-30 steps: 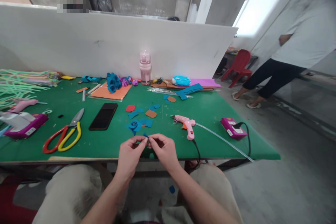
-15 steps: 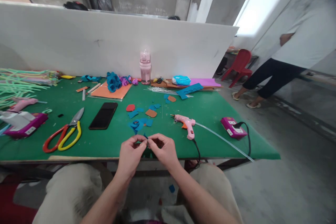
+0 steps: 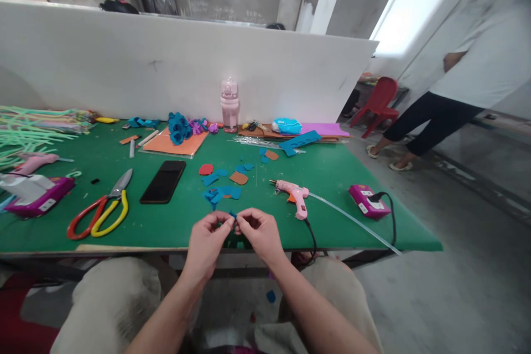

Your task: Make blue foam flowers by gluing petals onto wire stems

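Observation:
My left hand point(image 3: 212, 235) and my right hand point(image 3: 259, 234) meet over the front of the table, thumbs and forefingers pinched on a small blue piece point(image 3: 233, 214). Only its tip shows between the fingertips; the rest is hidden. Just beyond my hands lie blue cut pieces point(image 3: 214, 194), one of them curled. Farther back are a red piece point(image 3: 206, 170) and a brown piece point(image 3: 239, 178). To the right of my hands a pink glue gun point(image 3: 295, 192) lies on its side with a long clear glue stick point(image 3: 352, 221) in its back.
Orange-and-yellow-handled scissors point(image 3: 110, 207) and a black phone point(image 3: 163, 182) lie left on the green table point(image 3: 257, 149). Purple power sockets point(image 3: 369, 202) sit at the right. A pink bottle point(image 3: 229, 105) stands against the white partition point(image 3: 186, 66). A person point(image 3: 448, 94) stands at the right.
My hands stay almost in place, the fingers shifting slightly on the blue piece. The rest of the table looks the same.

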The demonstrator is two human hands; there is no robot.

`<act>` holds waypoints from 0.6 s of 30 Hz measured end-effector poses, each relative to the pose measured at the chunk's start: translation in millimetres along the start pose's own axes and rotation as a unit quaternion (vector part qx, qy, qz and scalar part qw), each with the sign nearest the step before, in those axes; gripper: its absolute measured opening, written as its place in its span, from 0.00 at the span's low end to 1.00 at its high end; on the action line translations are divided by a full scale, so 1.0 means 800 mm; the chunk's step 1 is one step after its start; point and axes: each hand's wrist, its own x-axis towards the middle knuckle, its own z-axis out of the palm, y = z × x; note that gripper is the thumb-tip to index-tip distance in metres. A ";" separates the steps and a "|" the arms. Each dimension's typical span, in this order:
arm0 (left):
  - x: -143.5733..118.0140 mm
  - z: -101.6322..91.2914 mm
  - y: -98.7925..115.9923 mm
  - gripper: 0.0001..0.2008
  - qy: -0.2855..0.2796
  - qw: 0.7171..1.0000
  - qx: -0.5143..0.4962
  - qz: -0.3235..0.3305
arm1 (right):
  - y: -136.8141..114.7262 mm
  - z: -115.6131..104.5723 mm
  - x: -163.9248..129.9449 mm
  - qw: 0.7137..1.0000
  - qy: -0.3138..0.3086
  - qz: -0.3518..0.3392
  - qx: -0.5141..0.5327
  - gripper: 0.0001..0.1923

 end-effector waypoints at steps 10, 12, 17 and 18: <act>0.006 -0.005 -0.012 0.10 0.041 0.989 0.126 0.068 | 0.001 0.001 0.002 0.997 0.014 0.056 0.056 0.08; 0.007 -0.005 -0.013 0.10 0.037 0.991 0.114 0.062 | 0.002 0.000 0.002 0.997 0.012 0.055 0.057 0.09; 0.006 -0.004 -0.012 0.11 0.038 0.992 0.104 0.057 | 0.004 -0.001 0.003 0.997 0.005 0.055 0.057 0.10; 0.006 -0.004 -0.011 0.10 0.039 0.992 0.105 0.058 | 0.004 -0.002 0.003 0.997 0.004 0.054 0.056 0.10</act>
